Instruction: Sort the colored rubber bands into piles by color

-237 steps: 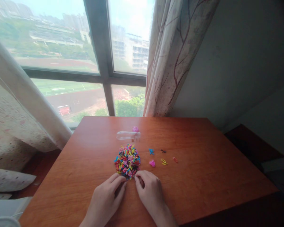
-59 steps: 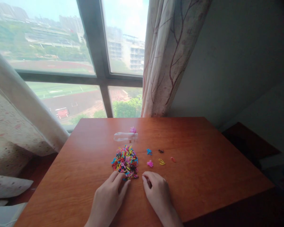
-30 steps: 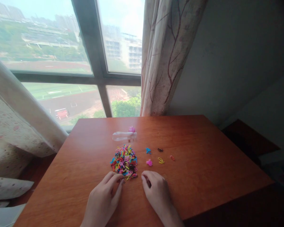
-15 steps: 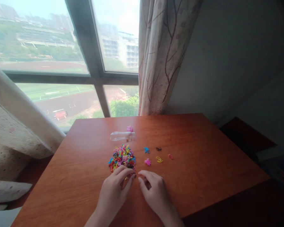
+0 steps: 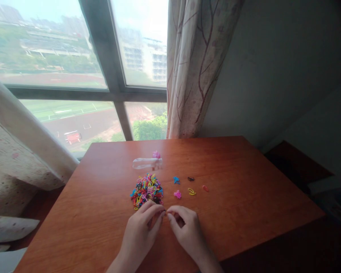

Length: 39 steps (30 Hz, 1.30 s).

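Note:
My left hand point(image 5: 143, 229) is closed in a pinch, with a tiny dark rubber band point(image 5: 165, 213) at its fingertips. Facing it, my right hand point(image 5: 186, 227) pinches at the same small band, thumb and index almost meeting the left fingertips. Fingers hide most of the band. Just beyond the left hand lies a heap of small multicoloured rubber bands point(image 5: 147, 187). To its right are sorted little groups: blue bands point(image 5: 176, 180), black bands point(image 5: 190, 179), pink bands point(image 5: 177, 194), yellow bands point(image 5: 191, 192) and a red band point(image 5: 205, 188).
Behind the heap, a clear plastic bottle point(image 5: 144, 163) lies on its side, with a pink object point(image 5: 156, 154) beside its right end. All sit on a reddish-brown wooden table point(image 5: 244, 189). A window and curtains point(image 5: 199, 68) border the table's far side.
My left hand has moved slightly right with the dark band. The two hands' fingertips are now nearly together, and the right fingers have closed toward the band.

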{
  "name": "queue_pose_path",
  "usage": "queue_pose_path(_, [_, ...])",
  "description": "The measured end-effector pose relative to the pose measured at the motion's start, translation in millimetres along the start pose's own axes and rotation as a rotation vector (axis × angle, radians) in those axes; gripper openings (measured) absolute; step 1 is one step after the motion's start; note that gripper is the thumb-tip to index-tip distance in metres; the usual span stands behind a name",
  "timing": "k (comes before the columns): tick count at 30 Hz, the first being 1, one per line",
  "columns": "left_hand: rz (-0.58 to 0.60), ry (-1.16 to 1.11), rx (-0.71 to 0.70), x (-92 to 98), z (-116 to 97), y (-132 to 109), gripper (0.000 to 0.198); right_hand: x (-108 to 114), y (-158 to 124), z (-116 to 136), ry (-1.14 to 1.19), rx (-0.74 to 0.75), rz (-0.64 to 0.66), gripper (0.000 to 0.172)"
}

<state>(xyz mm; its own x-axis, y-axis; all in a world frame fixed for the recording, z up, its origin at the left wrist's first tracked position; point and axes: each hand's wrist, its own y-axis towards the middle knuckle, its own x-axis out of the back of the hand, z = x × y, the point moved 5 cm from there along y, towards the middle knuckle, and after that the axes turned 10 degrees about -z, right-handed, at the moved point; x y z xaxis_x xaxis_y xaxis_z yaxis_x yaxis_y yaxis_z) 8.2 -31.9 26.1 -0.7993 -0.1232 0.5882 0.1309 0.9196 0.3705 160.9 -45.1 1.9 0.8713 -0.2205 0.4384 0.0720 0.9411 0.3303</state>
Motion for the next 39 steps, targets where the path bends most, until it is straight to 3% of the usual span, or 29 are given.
queue_pose_path(9, [0.007, 0.031, -0.004, -1.9, 1.5, -2.2, 0.02, 3.7, 3.5, -6.5, -0.047, 0.019, -0.055, 0.018])
queue_pose_path(16, [-0.02, 0.075, -0.036, 17.0, 18.2, -19.6, 0.017, 50.5, 45.0, -36.8, -0.404, 0.031, -0.21, 0.023])
queue_pose_path(19, [-0.02, 0.11, -0.034, 24.7, 27.0, -28.7, 0.016, 63.0, 61.2, -48.8, -0.575, 0.017, -0.214, 0.022])
queue_pose_path(24, [-0.007, 0.147, -0.042, 27.7, 30.2, -37.1, 0.017, 60.1, 73.5, -59.1, -0.723, -0.001, -0.129, 0.019])
queue_pose_path(39, [0.001, 0.204, -0.099, 25.5, 25.3, -38.0, 0.018, 58.6, 80.9, -63.8, -0.754, -0.074, -0.073, 0.019])
